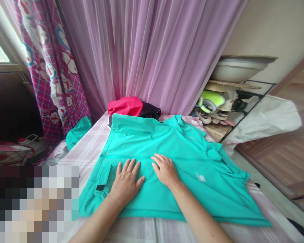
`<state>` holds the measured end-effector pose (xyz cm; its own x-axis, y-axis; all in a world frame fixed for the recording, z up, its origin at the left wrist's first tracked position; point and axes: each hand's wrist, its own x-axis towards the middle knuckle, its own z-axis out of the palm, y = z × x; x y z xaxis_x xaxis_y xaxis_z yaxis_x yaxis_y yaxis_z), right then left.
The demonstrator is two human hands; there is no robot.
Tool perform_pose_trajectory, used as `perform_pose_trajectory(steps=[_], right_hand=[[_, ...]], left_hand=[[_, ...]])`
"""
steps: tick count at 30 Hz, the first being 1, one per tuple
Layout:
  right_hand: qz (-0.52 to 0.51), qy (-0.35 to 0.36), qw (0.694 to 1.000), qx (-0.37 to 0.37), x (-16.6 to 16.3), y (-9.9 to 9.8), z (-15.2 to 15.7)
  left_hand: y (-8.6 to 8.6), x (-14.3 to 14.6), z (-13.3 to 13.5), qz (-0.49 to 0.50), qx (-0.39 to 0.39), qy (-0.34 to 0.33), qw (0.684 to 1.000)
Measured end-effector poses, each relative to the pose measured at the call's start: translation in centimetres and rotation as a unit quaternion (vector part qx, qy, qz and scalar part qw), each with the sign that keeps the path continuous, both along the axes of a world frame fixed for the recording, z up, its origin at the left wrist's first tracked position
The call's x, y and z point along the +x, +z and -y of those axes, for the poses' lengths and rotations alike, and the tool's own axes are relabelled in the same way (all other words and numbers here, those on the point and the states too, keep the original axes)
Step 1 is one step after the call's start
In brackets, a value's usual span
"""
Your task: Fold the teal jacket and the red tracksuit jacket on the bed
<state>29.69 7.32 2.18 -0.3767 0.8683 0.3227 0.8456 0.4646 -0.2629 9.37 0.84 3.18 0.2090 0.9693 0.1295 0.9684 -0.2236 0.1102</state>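
- The person's forearms (101,217)
- Left hand (125,182) and right hand (167,170) on teal garment (152,199), fingers outstretched, gripping nothing
- Red cloth (125,106) just behind, before purple curtain (152,57)

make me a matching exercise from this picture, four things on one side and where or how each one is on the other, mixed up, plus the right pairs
1. left hand
2. right hand
3. turquoise garment
4. red cloth

A. bunched near the lilac curtain
B. nearer the white logo
C. spread over the table cover
D. nearer the black patch

Pairs: 1-D, 2-B, 3-C, 4-A
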Motion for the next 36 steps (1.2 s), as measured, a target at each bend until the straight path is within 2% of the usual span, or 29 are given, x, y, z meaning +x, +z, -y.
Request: perform_pose_trajectory(steps=[12,20,26,36], right_hand=[[-0.026,-0.012,1.0,0.005,-0.02,0.07,-0.07],[-0.061,-0.008,0.998,0.016,0.21,-0.57,-0.34],[-0.078,-0.011,0.997,0.0,0.18,-0.21,-0.34],[-0.086,-0.011,0.996,-0.019,0.21,0.26,-0.3]], left_hand=[[0.07,0.07,-0.01,0.003,0.007,-0.002,1.0],[-0.66,-0.18,-0.17,-0.004,0.027,-0.003,1.0],[-0.79,-0.36,-0.26,-0.007,0.034,-0.005,0.999],[0.1,-0.2,-0.18,-0.026,0.004,-0.004,1.0]])
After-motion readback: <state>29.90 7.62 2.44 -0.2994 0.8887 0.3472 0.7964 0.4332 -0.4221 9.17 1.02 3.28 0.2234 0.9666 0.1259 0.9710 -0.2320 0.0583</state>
